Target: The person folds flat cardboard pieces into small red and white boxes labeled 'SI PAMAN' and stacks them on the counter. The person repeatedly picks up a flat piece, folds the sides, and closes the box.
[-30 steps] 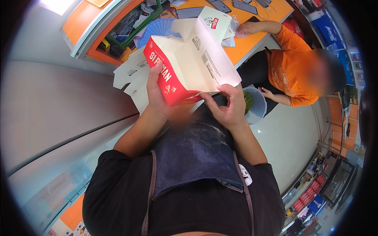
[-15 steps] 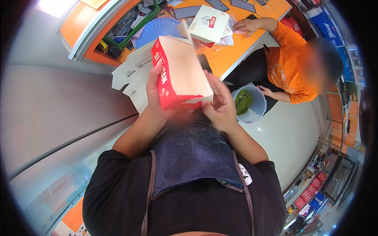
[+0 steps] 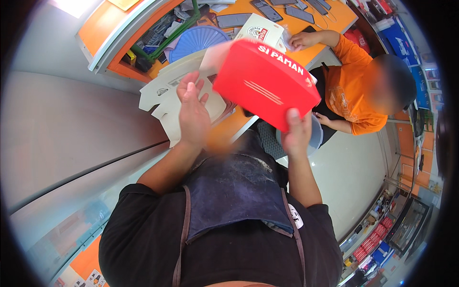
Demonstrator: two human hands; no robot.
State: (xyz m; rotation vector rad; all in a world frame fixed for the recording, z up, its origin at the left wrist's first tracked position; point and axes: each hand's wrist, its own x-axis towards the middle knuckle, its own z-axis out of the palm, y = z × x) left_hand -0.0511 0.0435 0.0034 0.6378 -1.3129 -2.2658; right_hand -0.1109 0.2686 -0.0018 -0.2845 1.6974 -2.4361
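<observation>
A red cardboard food box [image 3: 267, 83] is tilted up in front of me, its red base and one lettered side facing me. My right hand [image 3: 297, 131] grips its lower right corner, thumb on the base; the other fingers are hidden behind it. My left hand [image 3: 192, 112] is off the box, to its left, with the fingers apart and nothing in them. Beyond that hand lies a stack of flat, unfolded cream box blanks [image 3: 165, 98] on the table's near edge. A cream box [image 3: 260, 29] with a printed lid stands farther back, partly covered by the red box.
A blue round plastic lid or basket [image 3: 198, 42] and several phones [image 3: 234, 20] lie on the orange table [image 3: 229, 129]. At the right sits a co-worker in an orange shirt [image 3: 356, 88], one hand on the table. A pale bucket [image 3: 315, 136] stands beside them.
The box has turned over and moved right, so its base shows instead of its open inside. My left hand has let go of it; my right hand still holds it.
</observation>
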